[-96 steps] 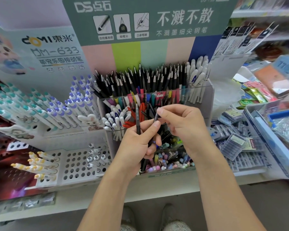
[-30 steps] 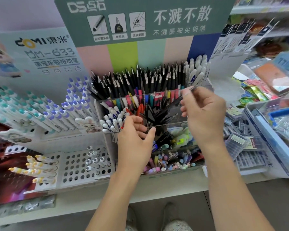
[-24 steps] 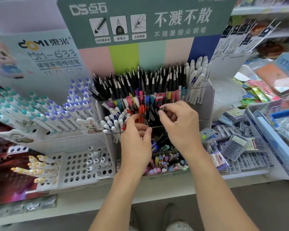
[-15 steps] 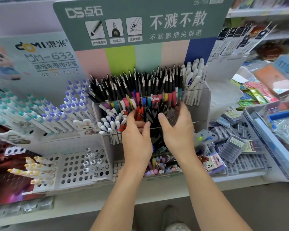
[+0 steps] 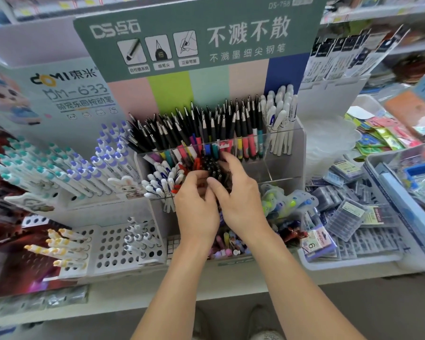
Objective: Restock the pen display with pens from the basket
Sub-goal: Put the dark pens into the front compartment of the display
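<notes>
Together, curled fingers (image 5: 212, 190) around black pens (image 5: 212, 168)

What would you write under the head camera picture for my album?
Left hand and right hand gather black pens in the clear pen display under a green sign.

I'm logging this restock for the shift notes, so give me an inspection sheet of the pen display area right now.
Surface: white shelf, crowded with stock.
Job's things: clear pen display; black pens bunched in its middle tier; basket not identifiable.
Clutter: refill boxes, packets at right.
Grippers: left hand and right hand both at the black pens, fingers curled round them.
Cables: nothing seen.
Surroundings: green sign, white pens, perforated rack.
</notes>
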Demonstrator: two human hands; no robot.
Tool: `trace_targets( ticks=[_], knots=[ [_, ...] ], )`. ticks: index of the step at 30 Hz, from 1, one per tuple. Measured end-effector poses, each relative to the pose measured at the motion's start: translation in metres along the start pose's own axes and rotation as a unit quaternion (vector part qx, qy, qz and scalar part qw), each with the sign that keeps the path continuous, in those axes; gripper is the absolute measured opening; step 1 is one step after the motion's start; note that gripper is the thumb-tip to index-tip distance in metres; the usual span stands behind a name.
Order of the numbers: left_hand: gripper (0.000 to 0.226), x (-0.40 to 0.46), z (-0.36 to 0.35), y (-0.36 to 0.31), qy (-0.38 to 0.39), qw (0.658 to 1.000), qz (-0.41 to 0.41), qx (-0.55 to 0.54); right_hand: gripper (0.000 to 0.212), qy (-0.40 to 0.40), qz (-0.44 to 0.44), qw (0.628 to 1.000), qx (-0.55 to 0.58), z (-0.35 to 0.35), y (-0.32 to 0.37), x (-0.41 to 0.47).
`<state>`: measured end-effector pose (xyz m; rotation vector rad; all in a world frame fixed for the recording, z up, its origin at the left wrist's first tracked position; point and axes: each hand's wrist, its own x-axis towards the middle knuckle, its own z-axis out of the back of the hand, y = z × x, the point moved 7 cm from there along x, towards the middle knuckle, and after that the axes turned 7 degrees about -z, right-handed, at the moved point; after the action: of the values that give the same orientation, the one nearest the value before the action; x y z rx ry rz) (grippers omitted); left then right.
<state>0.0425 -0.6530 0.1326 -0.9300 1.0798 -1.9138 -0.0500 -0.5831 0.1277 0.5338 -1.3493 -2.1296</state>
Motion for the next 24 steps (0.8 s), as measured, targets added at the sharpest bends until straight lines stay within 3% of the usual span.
trace_targets(
  ticks=[4, 6, 9, 14, 19, 24],
  knots=[
    [0.03, -0.008, 0.004, 0.003, -0.007, 1.0, 0.023, -0.004, 0.055, 0.064, 0.014, 0.998, -0.009, -0.002, -0.002, 0.004],
    [0.031, -0.012, 0.005, 0.003, -0.01, 0.999, 0.028, -0.015, 0.051, 0.056, 0.038, 0.997, -0.036, -0.001, -0.001, 0.003],
    [0.036, -0.016, 0.005, 0.006, 0.001, 0.999, 0.039, -0.014, 0.044, -0.007, 0.085, 0.984, -0.159, 0.004, 0.005, -0.004],
    [0.043, -0.024, 0.009, 0.002, 0.032, 0.999, 0.021, 0.008, 0.057, 0.02, 0.12, 0.95, -0.287, -0.008, 0.006, -0.019],
    [0.024, -0.032, 0.007, -0.002, 0.112, 0.994, -0.01, -0.014, 0.05, -0.103, 0.01, 0.987, -0.121, 0.035, -0.005, -0.044],
    [0.009, -0.062, -0.032, -0.014, 0.269, 0.961, -0.053, -0.041, 0.031, -0.232, -0.126, 0.964, -0.018, 0.086, -0.047, -0.107]
  ],
)
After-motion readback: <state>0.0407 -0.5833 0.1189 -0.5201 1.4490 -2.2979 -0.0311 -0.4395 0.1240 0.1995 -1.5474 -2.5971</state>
